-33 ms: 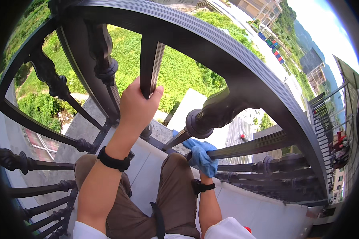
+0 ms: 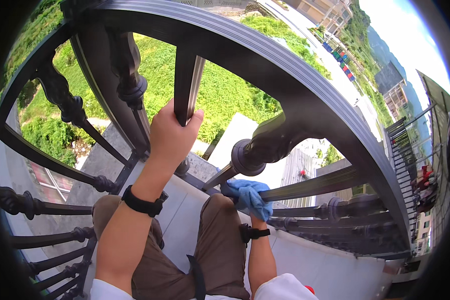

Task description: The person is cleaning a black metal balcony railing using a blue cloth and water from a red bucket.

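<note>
Left hand (image 2: 172,131) clamped round upright bar (image 2: 187,82), same spot. Blue cloth (image 2: 250,192) shifts: trailing end drawn in, bunched now at lower end of flat bar (image 2: 312,183). Looks like rubbing under way. Right hand (image 2: 258,223) behind cloth, fingers hidden, grip can't be told.

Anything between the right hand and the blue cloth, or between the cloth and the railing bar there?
Nothing visible. The right hand reaches into the blue cloth, which hides most of it, and the cloth bunches against the dark railing bar with no gap showing. The covered contact itself can't be seen.
</note>
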`<state>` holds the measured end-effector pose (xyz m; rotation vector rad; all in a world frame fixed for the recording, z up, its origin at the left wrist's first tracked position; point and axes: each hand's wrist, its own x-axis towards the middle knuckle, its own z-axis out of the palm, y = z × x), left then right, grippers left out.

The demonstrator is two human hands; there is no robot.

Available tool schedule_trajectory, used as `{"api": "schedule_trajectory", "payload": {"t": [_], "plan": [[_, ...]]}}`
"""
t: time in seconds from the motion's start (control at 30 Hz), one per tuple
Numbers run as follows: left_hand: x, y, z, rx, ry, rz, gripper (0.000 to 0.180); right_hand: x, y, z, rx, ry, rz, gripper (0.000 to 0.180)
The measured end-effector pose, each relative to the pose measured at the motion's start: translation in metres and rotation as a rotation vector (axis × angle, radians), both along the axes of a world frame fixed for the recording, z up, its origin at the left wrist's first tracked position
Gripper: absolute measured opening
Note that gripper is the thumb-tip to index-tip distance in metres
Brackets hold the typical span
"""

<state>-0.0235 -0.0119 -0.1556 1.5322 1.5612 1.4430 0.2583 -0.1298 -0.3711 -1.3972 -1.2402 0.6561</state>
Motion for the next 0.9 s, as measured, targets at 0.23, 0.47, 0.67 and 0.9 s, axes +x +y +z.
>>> {"api": "schedule_trajectory", "payload": {"t": [0.23, 0.47, 0.67, 0.9], "plan": [[-0.006, 0.003, -0.006, -0.004, -0.173, -0.004, 0.026, -0.004, 0.023, 0.073, -0.076, 0.153, 0.585, 0.014], [-0.001, 0.012, -0.024, -0.05, -0.33, -0.101, 0.028, 0.005, 0.011, 0.166, 0.151, 0.926, 0.442, 0.038], [0.002, 0.01, -0.023, 0.022, -0.381, -0.109, 0.027, 0.0, 0.017, 0.126, 0.245, 1.073, 0.588, 0.028], [-0.006, 0.019, -0.025, -0.06, -0.399, -0.1, 0.019, -0.005, 0.02, 0.028, 0.057, 0.381, 0.279, 0.028]]}}
